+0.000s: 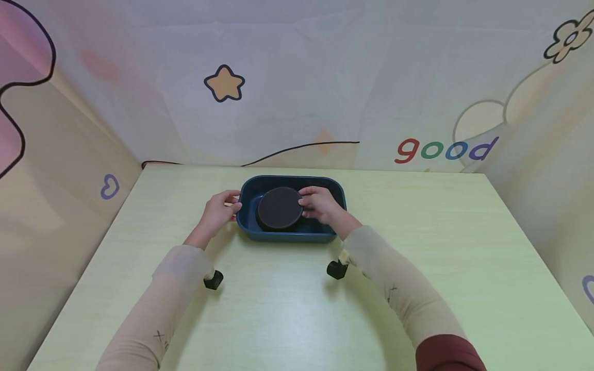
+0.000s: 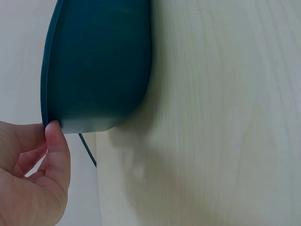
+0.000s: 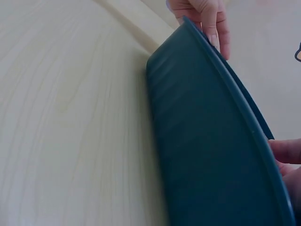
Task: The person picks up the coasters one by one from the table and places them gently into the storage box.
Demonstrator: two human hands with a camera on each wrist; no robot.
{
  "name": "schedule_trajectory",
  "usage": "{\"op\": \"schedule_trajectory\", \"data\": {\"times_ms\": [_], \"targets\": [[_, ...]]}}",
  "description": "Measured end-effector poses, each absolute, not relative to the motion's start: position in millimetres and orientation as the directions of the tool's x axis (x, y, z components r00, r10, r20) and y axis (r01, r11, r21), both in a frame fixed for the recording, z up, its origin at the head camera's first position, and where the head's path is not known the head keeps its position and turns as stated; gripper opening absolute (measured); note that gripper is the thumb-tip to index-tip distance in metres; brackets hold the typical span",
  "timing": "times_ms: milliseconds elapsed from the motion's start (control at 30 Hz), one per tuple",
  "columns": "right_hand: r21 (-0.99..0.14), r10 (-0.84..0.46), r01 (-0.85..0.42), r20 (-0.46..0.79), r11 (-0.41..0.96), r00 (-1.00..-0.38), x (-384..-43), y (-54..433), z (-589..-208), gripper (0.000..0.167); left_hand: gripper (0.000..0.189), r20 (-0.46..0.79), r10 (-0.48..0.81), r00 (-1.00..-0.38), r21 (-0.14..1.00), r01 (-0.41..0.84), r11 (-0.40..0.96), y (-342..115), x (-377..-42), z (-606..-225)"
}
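Observation:
A dark blue rectangular tub [image 1: 287,237] with rounded corners stands toward the back of the table. Inside it, left of the middle, is a round, flat-topped, dark brown-black object [image 1: 280,208]; its exact kind does not show. My left hand [image 1: 219,208] pinches the tub's left end at the rim, its thumb and fingers clear in the left wrist view. Reaching over the tub's right end, my right hand [image 1: 321,205] grips the right edge of the round object with thumb and fingers. The tub's outer wall [image 3: 202,122] hides most of that hand in the right wrist view.
The pale wood-grain table [image 1: 278,309] carries the tub. A printed backdrop [image 1: 297,93] with a star and the word "good" rises behind the table and along both sides. Small black devices [image 1: 336,269] hang below both wrists.

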State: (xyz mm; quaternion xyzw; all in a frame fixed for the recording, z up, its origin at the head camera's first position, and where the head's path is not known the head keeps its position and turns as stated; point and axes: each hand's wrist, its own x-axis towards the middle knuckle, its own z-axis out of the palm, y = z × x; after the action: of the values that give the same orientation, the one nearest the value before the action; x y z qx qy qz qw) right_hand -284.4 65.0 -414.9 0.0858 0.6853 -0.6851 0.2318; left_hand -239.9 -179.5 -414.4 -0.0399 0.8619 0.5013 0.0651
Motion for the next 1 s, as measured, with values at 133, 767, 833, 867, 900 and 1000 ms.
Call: {"op": "schedule_trajectory", "data": {"times_ms": [133, 767, 833, 867, 900, 1000], "targets": [[-0.896, -0.183, 0.441, -0.444, 0.058, -0.877, -286, 62, -419, 0.032, 0.037, -0.148, -0.008, -0.989, 0.864, -0.133, 0.486, -179, -240, -415], [-0.860, -0.057, 0.468, -0.488, 0.203, -0.871, -291, 55, -427, 0.023, 0.038, -0.151, -0.001, -0.989, 0.854, -0.131, 0.503, -178, -239, -413], [-0.860, -0.059, 0.462, -0.483, 0.217, -0.873, -290, 56, -426, 0.023, 0.038, -0.151, -0.001, -0.989, 0.854, -0.130, 0.504, -178, -239, -413], [-0.862, -0.062, 0.459, -0.481, 0.217, -0.874, -289, 56, -425, 0.023, 0.038, -0.149, 0.000, -0.989, 0.854, -0.129, 0.505, -178, -239, -413], [-0.862, -0.065, 0.458, -0.481, 0.218, -0.875, -289, 56, -425, 0.023, 0.037, -0.149, 0.000, -0.989, 0.853, -0.128, 0.505, -178, -239, -413], [-0.864, -0.075, 0.450, -0.476, 0.225, -0.876, -288, 57, -421, 0.024, 0.037, -0.151, -0.004, -0.988, 0.854, -0.133, 0.504, -178, -238, -413]]}}
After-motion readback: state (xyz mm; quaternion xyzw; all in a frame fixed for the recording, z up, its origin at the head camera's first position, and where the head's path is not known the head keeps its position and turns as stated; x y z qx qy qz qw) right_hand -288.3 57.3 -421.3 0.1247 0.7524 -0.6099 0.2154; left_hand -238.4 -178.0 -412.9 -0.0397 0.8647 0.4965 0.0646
